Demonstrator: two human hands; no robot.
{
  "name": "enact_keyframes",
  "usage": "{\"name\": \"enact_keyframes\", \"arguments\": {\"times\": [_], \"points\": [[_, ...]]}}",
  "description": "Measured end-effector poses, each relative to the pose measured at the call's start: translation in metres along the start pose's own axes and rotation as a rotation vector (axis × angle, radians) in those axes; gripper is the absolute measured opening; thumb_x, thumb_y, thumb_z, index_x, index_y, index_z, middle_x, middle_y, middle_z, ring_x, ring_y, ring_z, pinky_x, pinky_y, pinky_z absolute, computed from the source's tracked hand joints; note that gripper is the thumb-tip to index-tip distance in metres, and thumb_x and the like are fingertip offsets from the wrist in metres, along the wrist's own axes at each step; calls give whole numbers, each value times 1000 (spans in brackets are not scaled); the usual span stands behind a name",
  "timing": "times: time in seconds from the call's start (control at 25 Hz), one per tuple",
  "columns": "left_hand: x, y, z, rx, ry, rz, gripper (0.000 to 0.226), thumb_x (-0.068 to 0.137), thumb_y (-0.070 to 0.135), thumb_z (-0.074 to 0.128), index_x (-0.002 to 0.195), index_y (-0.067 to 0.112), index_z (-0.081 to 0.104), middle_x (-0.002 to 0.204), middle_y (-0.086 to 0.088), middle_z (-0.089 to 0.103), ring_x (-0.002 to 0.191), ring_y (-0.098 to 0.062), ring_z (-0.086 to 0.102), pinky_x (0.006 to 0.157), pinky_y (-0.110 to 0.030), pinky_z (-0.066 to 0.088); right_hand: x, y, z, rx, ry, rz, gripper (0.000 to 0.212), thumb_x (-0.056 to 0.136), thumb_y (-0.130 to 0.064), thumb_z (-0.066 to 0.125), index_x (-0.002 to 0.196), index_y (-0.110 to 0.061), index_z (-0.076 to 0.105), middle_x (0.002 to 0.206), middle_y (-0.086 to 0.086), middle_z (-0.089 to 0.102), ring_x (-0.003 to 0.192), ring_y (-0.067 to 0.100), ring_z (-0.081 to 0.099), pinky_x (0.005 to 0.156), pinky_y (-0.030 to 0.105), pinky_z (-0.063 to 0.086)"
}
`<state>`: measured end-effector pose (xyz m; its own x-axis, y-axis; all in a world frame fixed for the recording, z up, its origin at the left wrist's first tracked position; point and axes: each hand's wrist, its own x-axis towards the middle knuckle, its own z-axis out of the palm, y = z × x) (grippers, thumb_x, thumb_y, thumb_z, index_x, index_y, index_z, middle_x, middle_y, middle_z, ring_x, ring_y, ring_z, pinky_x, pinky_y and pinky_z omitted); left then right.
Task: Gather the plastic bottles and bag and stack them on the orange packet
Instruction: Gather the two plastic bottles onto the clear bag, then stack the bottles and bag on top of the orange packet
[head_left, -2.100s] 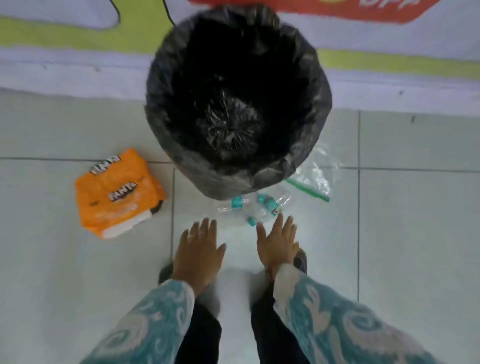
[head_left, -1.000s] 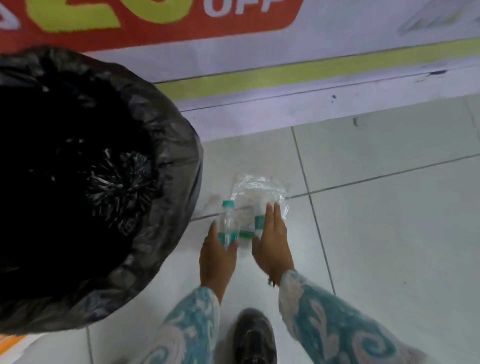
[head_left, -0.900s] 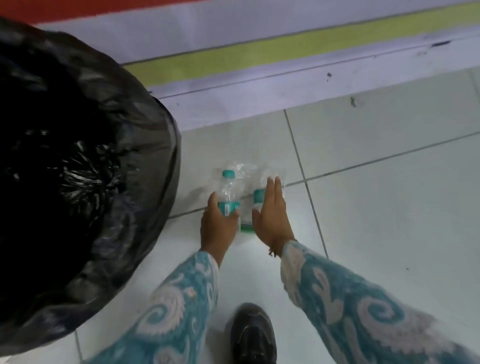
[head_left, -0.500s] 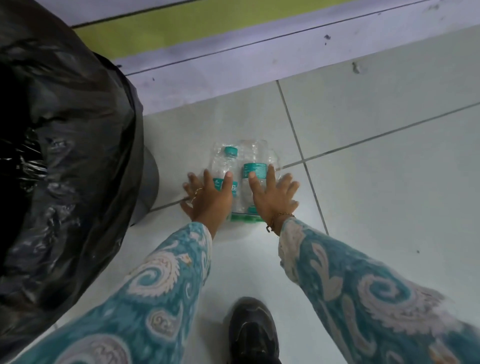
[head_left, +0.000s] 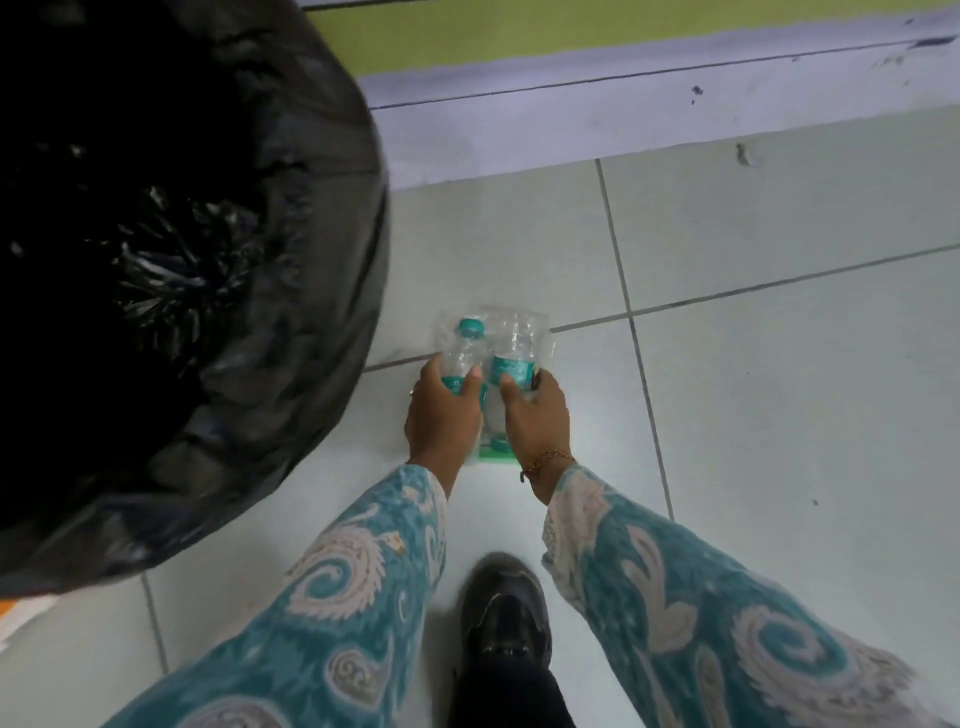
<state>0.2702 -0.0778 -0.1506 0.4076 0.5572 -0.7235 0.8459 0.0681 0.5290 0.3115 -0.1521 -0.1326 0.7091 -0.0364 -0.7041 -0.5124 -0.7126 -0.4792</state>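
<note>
Two clear plastic bottles with teal labels lie side by side on a clear plastic bag (head_left: 544, 332) with a green strip, on the floor tiles. My left hand (head_left: 441, 415) is curled around the left bottle (head_left: 464, 345), whose teal cap points away from me. My right hand (head_left: 535, 415) is wrapped around the right bottle (head_left: 515, 353). The bag's green strip (head_left: 493, 456) shows between my wrists. A sliver of the orange packet (head_left: 8, 608) peeks out at the far left edge, mostly hidden behind the bin.
A large bin lined with a black plastic bag (head_left: 270, 291) fills the left side, close to my left hand. A wall base with a green stripe (head_left: 571, 31) runs along the top. My black shoe (head_left: 506, 618) stands below my hands.
My fingers, spread flat over the bottles and bag half a second ago, have closed around the two bottles. The view has shifted slightly back, and the bin takes up more of the left.
</note>
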Motion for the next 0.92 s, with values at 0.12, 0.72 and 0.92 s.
{"name": "enact_keyframes", "arguments": {"times": [0.12, 0.72, 0.92], "points": [[-43, -29, -36, -27, 12, -77, 53, 91, 39, 51, 136, 14, 37, 131, -16, 55, 113, -32, 56, 95, -50, 48, -54, 10, 15, -37, -56, 12, 31, 91, -30, 54, 113, -9, 57, 116, 16, 64, 106, 35, 60, 96, 53, 48], [-159, -204, -347, -207, 327, -357, 47, 92, 35, 52, 132, 12, 43, 128, -16, 59, 113, -35, 55, 95, -42, 42, -340, -49, 234, -307, -433, -29, 44, 91, -31, 52, 129, -11, 48, 132, 13, 56, 119, 33, 53, 105, 50, 41], [-120, -244, -421, -297, 361, -309, 43, 92, 36, 52, 127, 12, 47, 125, -13, 60, 110, -34, 57, 90, -37, 43, -358, -94, 317, -417, -439, -140, 44, 91, -28, 50, 131, -12, 46, 134, 14, 55, 121, 35, 52, 107, 50, 39]]}}
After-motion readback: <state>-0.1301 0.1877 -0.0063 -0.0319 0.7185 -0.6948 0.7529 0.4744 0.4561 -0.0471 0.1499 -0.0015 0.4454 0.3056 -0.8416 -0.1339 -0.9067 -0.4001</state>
